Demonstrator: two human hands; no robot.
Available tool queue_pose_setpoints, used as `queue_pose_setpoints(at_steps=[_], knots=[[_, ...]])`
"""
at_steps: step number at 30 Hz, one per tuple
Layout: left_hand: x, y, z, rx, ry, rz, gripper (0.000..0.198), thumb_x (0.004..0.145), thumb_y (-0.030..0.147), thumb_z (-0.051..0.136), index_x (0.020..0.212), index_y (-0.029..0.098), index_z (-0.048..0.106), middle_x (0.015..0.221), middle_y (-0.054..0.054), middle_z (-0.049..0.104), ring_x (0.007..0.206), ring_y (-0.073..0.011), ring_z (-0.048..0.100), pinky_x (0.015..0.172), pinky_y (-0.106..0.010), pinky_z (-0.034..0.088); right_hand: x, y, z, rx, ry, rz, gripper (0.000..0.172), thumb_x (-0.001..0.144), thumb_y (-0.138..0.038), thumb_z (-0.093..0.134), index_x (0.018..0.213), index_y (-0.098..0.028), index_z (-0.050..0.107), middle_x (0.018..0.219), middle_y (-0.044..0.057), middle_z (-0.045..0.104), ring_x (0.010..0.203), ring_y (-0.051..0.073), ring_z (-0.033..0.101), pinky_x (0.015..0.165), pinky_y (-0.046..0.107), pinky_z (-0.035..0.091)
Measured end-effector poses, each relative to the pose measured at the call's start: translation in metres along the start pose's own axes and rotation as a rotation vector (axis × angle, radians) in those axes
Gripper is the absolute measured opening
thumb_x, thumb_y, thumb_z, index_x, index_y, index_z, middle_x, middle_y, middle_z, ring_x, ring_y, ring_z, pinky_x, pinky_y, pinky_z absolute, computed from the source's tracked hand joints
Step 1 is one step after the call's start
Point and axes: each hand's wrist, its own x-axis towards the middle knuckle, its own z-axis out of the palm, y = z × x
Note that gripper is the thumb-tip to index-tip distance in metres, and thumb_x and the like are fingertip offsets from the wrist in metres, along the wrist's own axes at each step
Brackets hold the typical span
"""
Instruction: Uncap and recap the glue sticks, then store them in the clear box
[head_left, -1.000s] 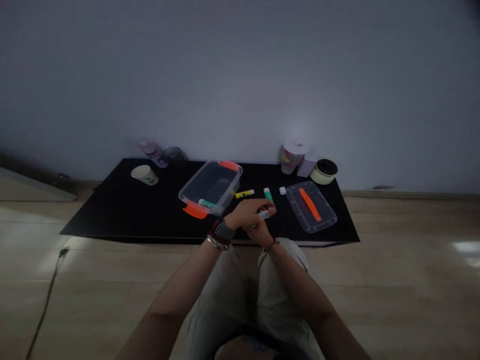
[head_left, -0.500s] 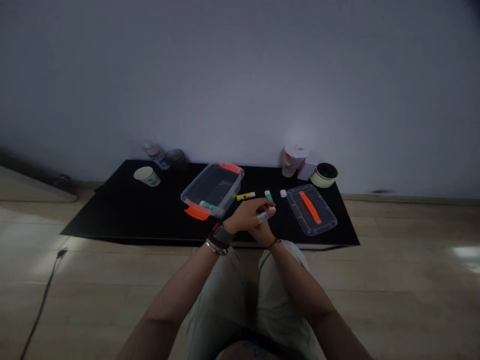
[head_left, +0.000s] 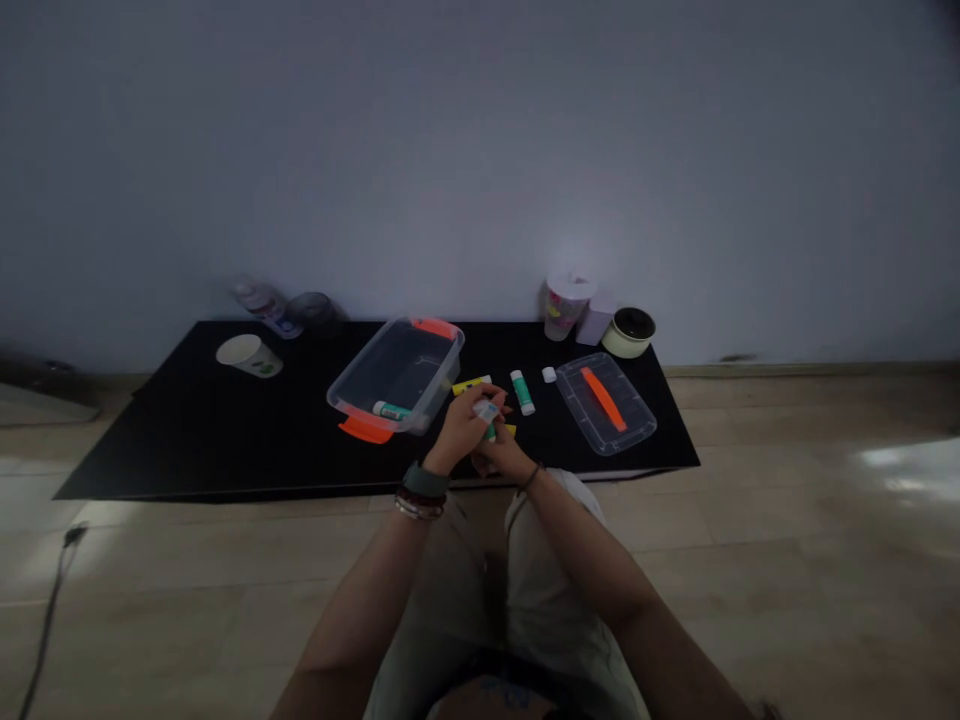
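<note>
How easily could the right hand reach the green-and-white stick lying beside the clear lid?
Fairly easily: nothing lies between the right hand and the green-and-white stick, though that hand is busy with the left hand on another small stick.

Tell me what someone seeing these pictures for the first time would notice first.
The clear plastic box with orange handles catches the eye first, left of centre on the black mat. Just right of it, the left hand and right hand meet near the mat's front edge around a small white-and-green item. Further right lies a clear lid with a bright orange strip.
</note>
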Motion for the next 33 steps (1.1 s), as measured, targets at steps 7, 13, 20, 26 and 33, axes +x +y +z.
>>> queue_pose_setpoints(at_steps=[7,13,20,26,33], knots=[[0.007,0.001,-0.009,-0.274,-0.309,-0.032,0.045,0.079,0.061,0.071,0.078,0.017,0.063,0.06,0.001,0.058,0.076,-0.0213,0.072,0.071,-0.029,0.053,-0.013,-0.016,-0.001,0.162,-0.285,0.238,0.036,0.068,-0.034,0.07,0.074,-0.025,0.035,0.042,-0.014,0.037,0.031,0.007,0.035,0.035,0.02,0.032],[0.009,-0.021,-0.008,-0.109,0.001,0.006,0.041,0.083,0.053,0.069,0.102,0.017,0.063,0.094,-0.007,0.07,0.089,-0.0203,0.068,0.079,-0.032,0.053,0.004,-0.013,0.003,0.025,0.207,0.021,0.036,0.063,-0.043,0.071,0.069,-0.024,0.041,0.043,-0.011,0.043,0.031,0.007,0.041,0.033,0.02,0.033],[0.004,-0.027,-0.012,-0.034,-0.053,0.042,0.046,0.088,0.049,0.063,0.12,0.016,0.061,0.108,-0.012,0.071,0.099,-0.0238,0.068,0.09,-0.039,0.053,0.005,-0.017,-0.001,-0.079,0.257,-0.065,0.031,0.063,-0.043,0.068,0.062,-0.023,0.044,0.042,-0.009,0.045,0.033,0.008,0.042,0.033,0.021,0.034],[-0.002,-0.016,-0.016,-0.079,-0.104,0.012,0.053,0.085,0.056,0.067,0.119,0.016,0.062,0.103,-0.014,0.075,0.097,-0.0252,0.071,0.084,-0.037,0.056,0.0,-0.017,0.0,-0.077,0.176,-0.047,0.037,0.064,-0.045,0.07,0.06,-0.023,0.041,0.04,-0.01,0.042,0.033,0.007,0.041,0.034,0.02,0.033],[-0.007,0.002,-0.028,-0.18,-0.236,-0.013,0.056,0.078,0.059,0.074,0.113,0.016,0.065,0.102,-0.014,0.076,0.091,-0.0239,0.073,0.081,-0.034,0.058,-0.011,-0.028,0.0,0.172,-0.226,0.125,0.042,0.064,-0.039,0.077,0.072,-0.024,0.039,0.043,-0.014,0.038,0.034,0.007,0.038,0.037,0.019,0.033]])
